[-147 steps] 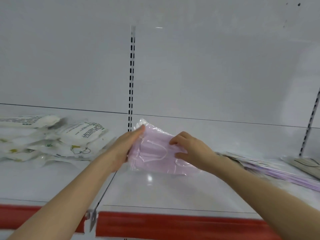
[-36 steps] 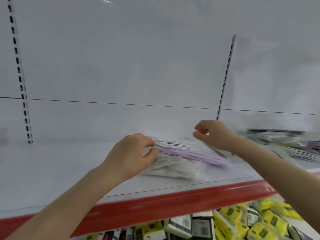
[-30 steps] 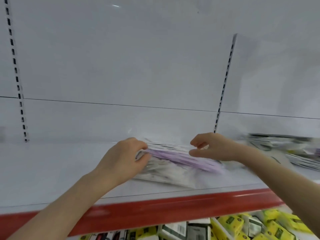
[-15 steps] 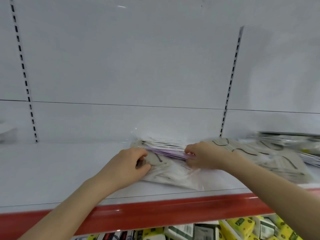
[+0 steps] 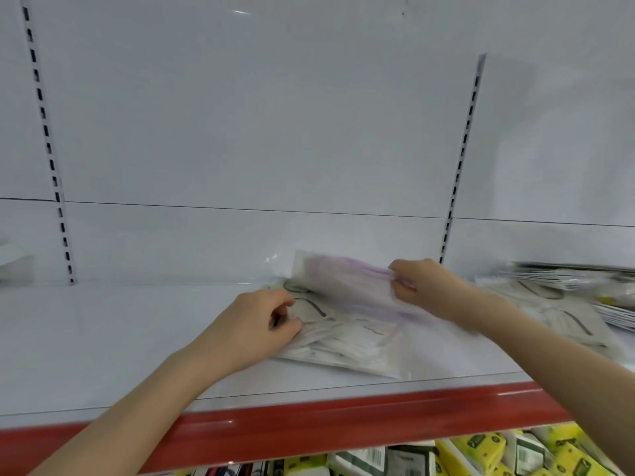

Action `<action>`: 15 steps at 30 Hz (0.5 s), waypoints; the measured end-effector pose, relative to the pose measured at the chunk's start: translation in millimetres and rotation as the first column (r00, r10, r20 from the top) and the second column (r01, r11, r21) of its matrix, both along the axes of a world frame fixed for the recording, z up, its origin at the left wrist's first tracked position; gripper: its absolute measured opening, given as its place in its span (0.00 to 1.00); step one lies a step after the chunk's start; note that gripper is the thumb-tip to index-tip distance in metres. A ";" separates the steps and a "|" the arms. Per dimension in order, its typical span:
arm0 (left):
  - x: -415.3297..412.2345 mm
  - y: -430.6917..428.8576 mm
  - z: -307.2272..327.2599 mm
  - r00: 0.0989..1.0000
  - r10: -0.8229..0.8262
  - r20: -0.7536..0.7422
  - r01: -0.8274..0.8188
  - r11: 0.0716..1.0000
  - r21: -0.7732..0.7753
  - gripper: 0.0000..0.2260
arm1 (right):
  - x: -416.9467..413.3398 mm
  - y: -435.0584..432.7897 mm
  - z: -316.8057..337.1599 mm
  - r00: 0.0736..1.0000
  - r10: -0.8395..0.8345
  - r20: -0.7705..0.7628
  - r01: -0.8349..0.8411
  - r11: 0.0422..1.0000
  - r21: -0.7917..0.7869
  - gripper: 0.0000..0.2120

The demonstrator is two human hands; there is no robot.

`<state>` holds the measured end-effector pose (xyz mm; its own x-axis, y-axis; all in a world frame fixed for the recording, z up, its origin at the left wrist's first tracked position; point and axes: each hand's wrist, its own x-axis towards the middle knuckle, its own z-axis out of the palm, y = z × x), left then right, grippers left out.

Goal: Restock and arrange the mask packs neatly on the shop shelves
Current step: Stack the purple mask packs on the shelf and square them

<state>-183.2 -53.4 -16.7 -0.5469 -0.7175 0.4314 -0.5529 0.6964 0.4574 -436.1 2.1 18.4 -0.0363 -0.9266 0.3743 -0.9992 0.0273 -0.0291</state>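
Note:
A clear pack of purple masks (image 5: 347, 283) is tilted up above a small pile of clear white mask packs (image 5: 347, 341) on the white shelf (image 5: 103, 341). My right hand (image 5: 426, 290) pinches the purple pack's right edge and holds it lifted. My left hand (image 5: 254, 328) grips the left edge of the white pile lying flat on the shelf. More mask packs (image 5: 563, 304) lie spread behind my right forearm, blurred.
A flat stack of packs (image 5: 580, 276) sits at the far right of the shelf. The shelf's red front strip (image 5: 309, 427) runs below my arms. Yellow and white tissue packs (image 5: 481, 451) fill the shelf underneath. Slotted uprights (image 5: 460, 156) divide the back wall.
My right hand has raised the purple pack off the pile and tilted it up. My left hand stays gripping the white packs' left edge.

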 end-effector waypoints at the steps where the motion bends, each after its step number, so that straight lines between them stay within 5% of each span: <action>1: -0.1 -0.7 0.7 0.999 0.006 -0.037 -0.006 1.000 0.006 0.12 | -2.0 2.2 2.9 1.000 0.017 0.019 -0.016 0.999 -0.036 0.17; 4: -0.9 -3.1 6.0 0.973 0.026 -0.227 -0.015 0.999 0.050 0.06 | -3.4 7.9 12.4 0.993 0.073 0.091 -0.059 0.988 -0.146 0.14; 6: -1.7 -4.8 12.7 0.901 0.076 -0.427 0.019 0.977 0.213 0.08 | 0.9 10.8 17.5 0.983 0.122 0.139 -0.086 0.966 -0.242 0.17; 9: -1.2 -3.8 30.4 0.709 0.232 -0.667 0.340 0.716 0.610 0.19 | 12.7 13.7 22.7 0.971 0.196 0.137 -0.131 0.915 -0.383 0.14; 12: 5.5 -2.3 43.0 0.522 0.332 -0.786 0.651 0.440 0.618 0.27 | 31.7 15.5 18.7 0.964 0.250 -0.095 -0.265 0.848 -0.459 0.06; 15: 19.3 -6.1 47.9 0.434 0.336 -0.836 0.740 0.396 0.544 0.34 | 43.5 13.2 2.6 0.859 0.312 -0.405 -0.478 0.771 -0.421 0.10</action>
